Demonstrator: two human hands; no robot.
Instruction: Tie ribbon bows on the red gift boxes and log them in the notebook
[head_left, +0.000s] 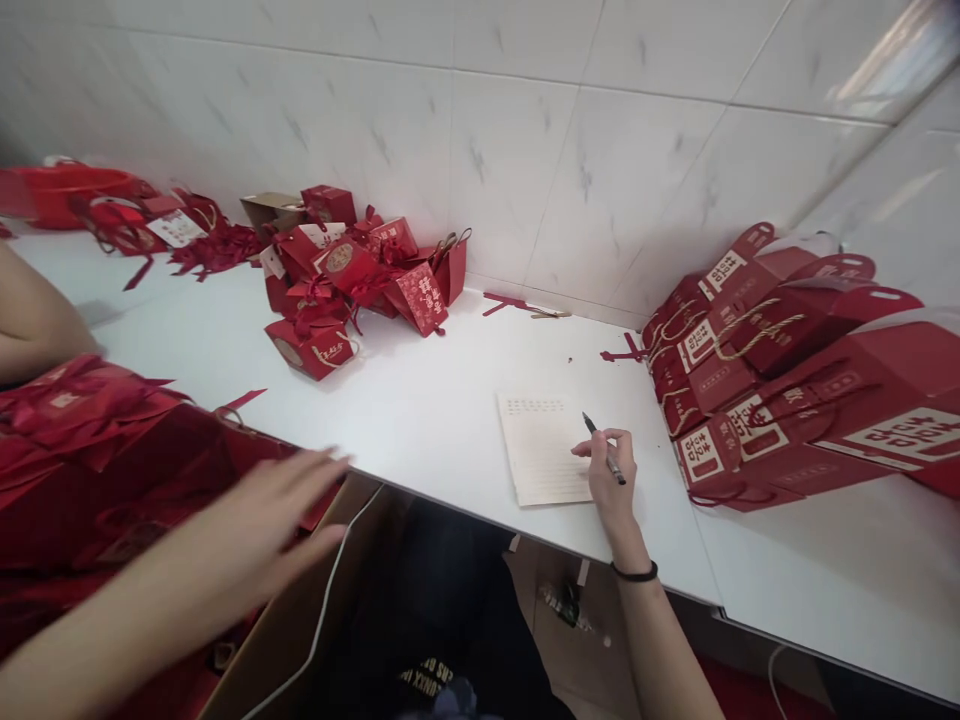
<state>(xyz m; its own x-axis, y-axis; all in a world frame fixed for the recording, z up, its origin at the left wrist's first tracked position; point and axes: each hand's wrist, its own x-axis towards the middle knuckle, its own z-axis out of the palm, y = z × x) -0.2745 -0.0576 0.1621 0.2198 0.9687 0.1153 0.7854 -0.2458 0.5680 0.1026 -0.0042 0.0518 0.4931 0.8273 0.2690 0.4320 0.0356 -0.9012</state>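
Note:
My right hand [616, 478] holds a black pen [591, 424] between thumb and fingers, its upper end slanting to the left. Below that hand lies a cream sheet of lined notepaper [541, 455] with small rows of writing along its top. My left hand [289, 515], slightly blurred, hovers near the front edge of the white table [420, 430] with fingers stretched out and nothing in them. Beneath and beside it is a large cardboard box [300, 590] full of red gift boxes and ribbons [82, 470].
A heap of small red gift boxes [352, 265] sits against the tiled wall [510, 150]. Red boxes with white labels [780, 380] are stacked at the right. Loose red ribbons [506, 302] lie by the wall. Another person's arm [37, 310] shows at the left. A white cable [322, 620] hangs over the cardboard box.

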